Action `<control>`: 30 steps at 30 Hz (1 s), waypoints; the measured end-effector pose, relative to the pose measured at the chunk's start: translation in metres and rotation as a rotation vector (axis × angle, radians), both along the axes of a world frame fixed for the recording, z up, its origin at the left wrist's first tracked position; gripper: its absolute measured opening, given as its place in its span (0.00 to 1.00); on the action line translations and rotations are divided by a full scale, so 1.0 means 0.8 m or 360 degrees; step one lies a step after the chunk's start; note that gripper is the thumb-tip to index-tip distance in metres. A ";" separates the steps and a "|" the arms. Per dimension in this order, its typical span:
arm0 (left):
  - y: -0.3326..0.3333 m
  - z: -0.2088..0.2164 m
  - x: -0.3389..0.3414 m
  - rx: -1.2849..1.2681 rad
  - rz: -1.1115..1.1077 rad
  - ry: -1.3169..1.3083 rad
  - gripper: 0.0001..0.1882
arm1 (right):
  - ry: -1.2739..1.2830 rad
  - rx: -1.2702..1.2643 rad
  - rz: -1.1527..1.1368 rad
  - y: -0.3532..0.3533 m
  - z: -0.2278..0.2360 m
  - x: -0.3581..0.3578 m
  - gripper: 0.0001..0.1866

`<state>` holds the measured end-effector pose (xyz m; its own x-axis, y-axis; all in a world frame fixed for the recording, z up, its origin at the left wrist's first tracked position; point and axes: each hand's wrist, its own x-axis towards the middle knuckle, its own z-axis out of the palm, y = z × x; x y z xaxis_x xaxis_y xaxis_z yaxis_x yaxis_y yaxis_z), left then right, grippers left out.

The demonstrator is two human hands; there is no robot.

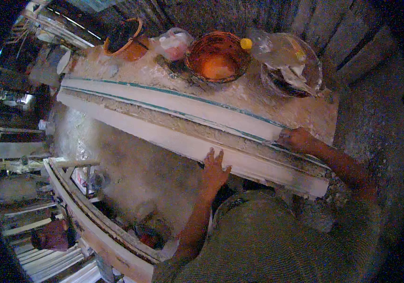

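Observation:
A long pale moulded strip (pixel 164 134) with stepped edges runs slantwise along the front of the worktable. My left hand (pixel 215 170) rests on its near edge, fingers spread. Behind it lies a long pale strip (pixel 183 104) lined with green along both sides, and a rough, crumbly groove (pixel 173 119) separates the two. Over the right end of the green-lined strip, my right hand (pixel 296 140) is closed, its fingers curled down. Whatever sits in those fingers is too small and blurred to make out.
Behind the strips, the dusty tabletop (pixel 253 99) holds an orange tub (pixel 217 59), another orange container (pixel 133 47), a clear plastic bag (pixel 176 40) and a plastic-wrapped basin (pixel 298 70). A yellow cap (pixel 246 43) shows beside the tub. A curved wooden frame (pixel 77 207) stands at lower left.

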<state>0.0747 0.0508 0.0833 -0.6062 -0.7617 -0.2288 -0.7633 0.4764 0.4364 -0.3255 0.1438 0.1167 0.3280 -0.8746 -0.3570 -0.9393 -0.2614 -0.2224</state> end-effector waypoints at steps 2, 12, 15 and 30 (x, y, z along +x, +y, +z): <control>-0.013 0.005 0.009 0.0046 -0.0116 -0.0021 0.40 | -0.0040 -0.0023 -0.0024 -0.027 -0.008 0.015 0.18; -0.149 -0.015 0.116 0.0686 -0.0478 0.0635 0.32 | -0.0318 -0.0266 -0.0114 -0.421 -0.048 0.304 0.17; -0.205 -0.016 0.163 0.0574 -0.0368 0.0658 0.31 | -0.0185 -0.0012 -0.0332 -0.395 -0.041 0.299 0.17; -0.321 -0.021 0.239 -0.0200 0.0278 0.0114 0.41 | -0.0039 -0.0307 -0.0101 -0.242 -0.030 0.218 0.16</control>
<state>0.2658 -0.2062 0.0667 -0.4740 -0.8762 -0.0867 -0.8081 0.3939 0.4379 -0.1514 -0.0494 0.0931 0.2767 -0.9452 -0.1736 -0.9501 -0.2419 -0.1970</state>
